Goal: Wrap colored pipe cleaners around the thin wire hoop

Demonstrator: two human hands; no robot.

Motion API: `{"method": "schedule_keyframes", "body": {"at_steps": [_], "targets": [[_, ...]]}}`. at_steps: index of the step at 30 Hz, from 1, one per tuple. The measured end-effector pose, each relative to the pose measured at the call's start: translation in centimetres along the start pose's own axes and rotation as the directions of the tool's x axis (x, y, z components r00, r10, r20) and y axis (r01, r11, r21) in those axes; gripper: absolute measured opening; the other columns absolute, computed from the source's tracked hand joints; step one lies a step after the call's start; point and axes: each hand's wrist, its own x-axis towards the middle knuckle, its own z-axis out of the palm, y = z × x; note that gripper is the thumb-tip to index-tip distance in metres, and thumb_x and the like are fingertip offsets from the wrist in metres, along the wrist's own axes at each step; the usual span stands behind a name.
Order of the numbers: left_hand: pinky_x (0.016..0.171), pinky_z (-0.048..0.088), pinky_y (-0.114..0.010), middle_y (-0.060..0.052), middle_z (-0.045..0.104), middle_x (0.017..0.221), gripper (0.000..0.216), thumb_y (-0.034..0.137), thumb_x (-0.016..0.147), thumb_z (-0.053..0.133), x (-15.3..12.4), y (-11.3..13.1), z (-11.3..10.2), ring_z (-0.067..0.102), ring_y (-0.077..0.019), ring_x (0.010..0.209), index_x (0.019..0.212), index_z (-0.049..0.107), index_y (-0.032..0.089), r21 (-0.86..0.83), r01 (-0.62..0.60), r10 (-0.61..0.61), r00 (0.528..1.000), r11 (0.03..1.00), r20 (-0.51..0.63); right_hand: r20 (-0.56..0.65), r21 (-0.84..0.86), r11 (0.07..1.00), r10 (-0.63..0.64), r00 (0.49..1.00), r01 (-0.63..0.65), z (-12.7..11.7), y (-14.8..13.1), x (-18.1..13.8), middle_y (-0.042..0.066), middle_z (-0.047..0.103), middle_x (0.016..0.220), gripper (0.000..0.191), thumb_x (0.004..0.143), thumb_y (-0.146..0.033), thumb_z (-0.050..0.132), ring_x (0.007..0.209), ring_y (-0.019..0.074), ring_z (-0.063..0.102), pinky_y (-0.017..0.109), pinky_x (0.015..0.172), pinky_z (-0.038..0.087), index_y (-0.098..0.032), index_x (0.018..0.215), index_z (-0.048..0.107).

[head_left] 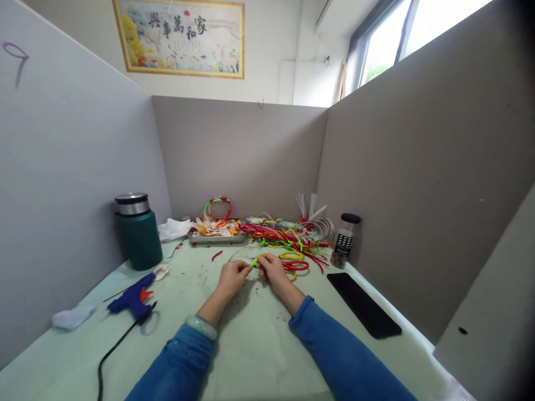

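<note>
Head view: left hand [232,277] and right hand [271,269] pinch a short bright-green strip [253,262] between their fingertips.

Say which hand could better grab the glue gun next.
Probably the left hand, though it pinches a green piece: the blue glue gun lies on that side, farther from the right hand.

We lose both ends of the green strip [253,262] behind the fingers of the left hand [232,277] and right hand [271,270]. Left of that strip, the lower edge cuts off the black cord [109,352]; right of it, the jar's label [343,243] is too small for us to read.
</note>
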Motion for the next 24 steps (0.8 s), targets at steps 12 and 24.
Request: {"method": "schedule_keyframes", "body": {"at_steps": [12,24], "targets": [[0.056,0.03,-0.022,-0.001,0.061,0.059,0.021,0.03,0.072,0.053,-0.1,-0.11,0.38,0.048,-0.0115,0.056,0.065,0.067,0.016,0.047,-0.04,0.04,0.999,0.998,0.009,-0.059,0.002,0.999,0.054,0.997,-0.054,0.12,0.34,0.25,-0.004,0.052,0.051,0.031,0.072,-0.047,0.054,0.033,0.005,0.038,0.017,0.03,0.026,-0.017,0.063,0.05],[0.058,0.031,-0.023,-0.002,0.064,0.063,0.018,0.026,0.073,0.054,-0.21,0.06,0.22,0.051,-0.0124,0.06,0.067,0.067,0.016,0.113,-0.054,0.055,0.998,0.992,-0.011,-0.191,-0.02,0.994,0.104,0.976,-0.11,0.31,0.44,0.25,-0.001,0.055,0.053,0.028,0.069,-0.043,0.057,0.033,0.0052,0.039,0.016,0.027,0.028,-0.015,0.065,0.053]]}}
